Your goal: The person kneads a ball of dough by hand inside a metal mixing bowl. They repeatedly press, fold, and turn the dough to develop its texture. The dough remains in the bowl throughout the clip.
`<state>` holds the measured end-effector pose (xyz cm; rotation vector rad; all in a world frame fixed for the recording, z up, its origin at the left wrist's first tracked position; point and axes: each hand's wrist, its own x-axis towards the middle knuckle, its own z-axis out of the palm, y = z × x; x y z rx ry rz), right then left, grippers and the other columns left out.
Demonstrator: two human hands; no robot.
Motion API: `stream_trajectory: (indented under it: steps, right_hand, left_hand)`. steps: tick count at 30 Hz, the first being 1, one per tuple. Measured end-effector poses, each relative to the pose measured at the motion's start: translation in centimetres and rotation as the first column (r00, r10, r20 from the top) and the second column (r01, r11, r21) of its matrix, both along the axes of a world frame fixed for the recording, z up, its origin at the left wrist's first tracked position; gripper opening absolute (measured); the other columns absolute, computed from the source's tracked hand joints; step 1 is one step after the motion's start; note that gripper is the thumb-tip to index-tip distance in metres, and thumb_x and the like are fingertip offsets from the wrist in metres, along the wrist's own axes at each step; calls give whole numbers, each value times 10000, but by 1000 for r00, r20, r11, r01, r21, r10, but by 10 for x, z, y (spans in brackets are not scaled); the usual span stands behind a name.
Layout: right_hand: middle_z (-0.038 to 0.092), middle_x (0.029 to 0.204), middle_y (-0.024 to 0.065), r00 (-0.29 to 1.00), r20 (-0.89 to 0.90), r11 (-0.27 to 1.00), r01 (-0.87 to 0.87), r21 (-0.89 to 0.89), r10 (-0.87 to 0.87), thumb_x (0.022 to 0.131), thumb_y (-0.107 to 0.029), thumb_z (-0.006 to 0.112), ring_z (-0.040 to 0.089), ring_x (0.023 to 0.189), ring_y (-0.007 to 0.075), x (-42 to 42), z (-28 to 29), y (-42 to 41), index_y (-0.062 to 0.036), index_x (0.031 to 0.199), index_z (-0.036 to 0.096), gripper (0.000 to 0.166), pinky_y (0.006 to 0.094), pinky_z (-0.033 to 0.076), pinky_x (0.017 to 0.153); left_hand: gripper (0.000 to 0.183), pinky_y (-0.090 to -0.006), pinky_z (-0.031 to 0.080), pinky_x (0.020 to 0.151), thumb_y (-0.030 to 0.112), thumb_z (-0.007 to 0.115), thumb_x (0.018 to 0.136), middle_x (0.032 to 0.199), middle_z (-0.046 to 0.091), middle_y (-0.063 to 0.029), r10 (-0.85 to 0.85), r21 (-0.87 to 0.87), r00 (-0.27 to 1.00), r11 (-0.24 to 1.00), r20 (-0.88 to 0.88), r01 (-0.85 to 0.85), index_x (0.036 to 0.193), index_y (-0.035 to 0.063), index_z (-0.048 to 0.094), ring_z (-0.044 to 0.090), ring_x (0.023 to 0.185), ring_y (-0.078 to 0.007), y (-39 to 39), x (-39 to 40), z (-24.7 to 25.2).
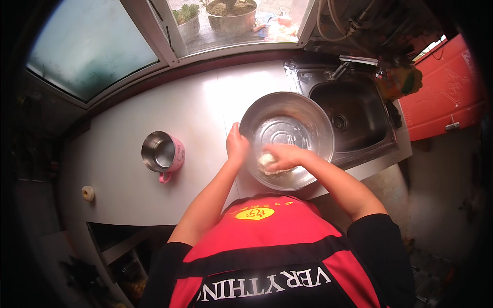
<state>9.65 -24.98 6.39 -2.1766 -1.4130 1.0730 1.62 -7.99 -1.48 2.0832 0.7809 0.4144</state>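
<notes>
A large stainless steel basin (pixel 283 104) stands on the white countertop, partly over the left edge of the sink. Against the basin's left wall rests my left hand (pixel 236 143), its fingers along the outer rim. Inside the basin, low and left of its middle, my right hand (pixel 284 157) is closed around a pale, soft lump that looks like dough (pixel 266 160). Wet or whitish smears show on the basin's floor. The underside of the lump and some fingertips of my right hand are hidden.
A pink mug with a steel inside (pixel 176 154) stands on the countertop (pixel 115 154) to the left, with a small roll of tape (pixel 88 193) farther left. At right are a steel sink (pixel 356 115) and faucet (pixel 358 60). A window frame (pixel 238 50) borders the counter's back.
</notes>
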Motion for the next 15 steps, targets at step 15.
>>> stream_trajectory:
  steps: [15]
  right_hand:
    - [590,1065,209,718,123,728,672,133,-685,846,-425,560,581,996,343,18,-63,14,9,1031,604,473,441,456,862]
  left_hand:
    - [499,-389,476,850,-49,419,768,1004,623,-269,-32,-91,999,995,26,34,1265,-44,453,622,934,-371,4,3,-3]
